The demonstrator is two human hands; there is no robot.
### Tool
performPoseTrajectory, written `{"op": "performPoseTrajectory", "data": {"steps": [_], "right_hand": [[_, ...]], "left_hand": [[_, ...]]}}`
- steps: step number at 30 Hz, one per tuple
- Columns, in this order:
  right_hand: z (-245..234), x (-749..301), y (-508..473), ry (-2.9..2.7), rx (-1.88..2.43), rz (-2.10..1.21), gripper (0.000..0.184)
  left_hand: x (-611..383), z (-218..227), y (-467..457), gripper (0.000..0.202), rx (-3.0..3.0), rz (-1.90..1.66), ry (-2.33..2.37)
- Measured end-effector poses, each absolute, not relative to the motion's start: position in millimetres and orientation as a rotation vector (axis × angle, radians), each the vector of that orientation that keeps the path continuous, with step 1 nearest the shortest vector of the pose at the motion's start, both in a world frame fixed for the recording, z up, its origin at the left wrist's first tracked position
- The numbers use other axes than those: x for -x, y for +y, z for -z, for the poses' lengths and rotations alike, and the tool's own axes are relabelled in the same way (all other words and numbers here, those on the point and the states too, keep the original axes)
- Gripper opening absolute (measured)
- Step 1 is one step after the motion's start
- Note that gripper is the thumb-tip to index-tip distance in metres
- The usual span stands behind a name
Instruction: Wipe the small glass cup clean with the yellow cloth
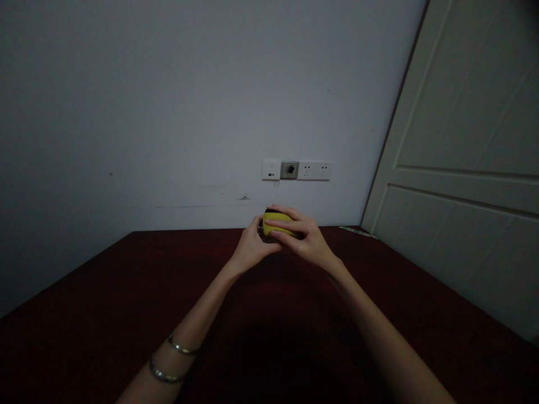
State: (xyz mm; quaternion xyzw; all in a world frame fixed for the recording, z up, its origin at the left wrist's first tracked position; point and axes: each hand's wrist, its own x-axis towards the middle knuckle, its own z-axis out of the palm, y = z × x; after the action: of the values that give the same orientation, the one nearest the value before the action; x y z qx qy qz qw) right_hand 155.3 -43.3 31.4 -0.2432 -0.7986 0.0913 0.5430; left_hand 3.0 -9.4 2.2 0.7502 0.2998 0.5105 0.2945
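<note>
Small yellow-and-black object [275, 222] held over far centre of the bench [105, 292], below the wall sockets [314, 170]. Left hand [251, 247] cupping it from the left, right hand [309, 240] with fingers [281, 223] closed across its top. Nothing opened or drawn out yet.

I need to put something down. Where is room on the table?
The table is bare left of the left hand, out to the wall, and right of the right hand, toward the door. It's crowded only where both hands hold the yellow thing.
</note>
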Motion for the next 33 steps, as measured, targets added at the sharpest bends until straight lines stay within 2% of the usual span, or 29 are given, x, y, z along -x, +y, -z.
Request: {"op": "performPoseTrajectory", "data": {"steps": [4, 10, 17, 27, 33], "right_hand": [[-29.3, -151.4, -42.9, -1.818, 0.610, -0.182, 0.024], [-22.9, -144.6, -34.6, -1.570, 0.677, -0.303, 0.021], [-31.0, -150.3, -47.2, -1.929, 0.551, -0.180, 0.027], [-28.0, -150.9, -36.2, -1.503, 0.685, -0.363, 0.022], [-30.4, -153.8, -43.5, -1.662, 0.551, -0.312, 0.022]], "left_hand": [[-2.5, -1.3, -7.1, 0.064, -1.971, -1.375, 0.764], [-3.0, -5.6, -9.5, 0.070, -1.988, -1.398, 0.770], [-0.7, -2.8, -1.8, 0.061, -1.886, -1.422, 0.764], [-3.5, -10.7, -14.3, 0.070, -1.856, -1.374, 0.609], [-3.8, -9.4, -11.6, 0.068, -1.607, -1.308, 0.527]]}}
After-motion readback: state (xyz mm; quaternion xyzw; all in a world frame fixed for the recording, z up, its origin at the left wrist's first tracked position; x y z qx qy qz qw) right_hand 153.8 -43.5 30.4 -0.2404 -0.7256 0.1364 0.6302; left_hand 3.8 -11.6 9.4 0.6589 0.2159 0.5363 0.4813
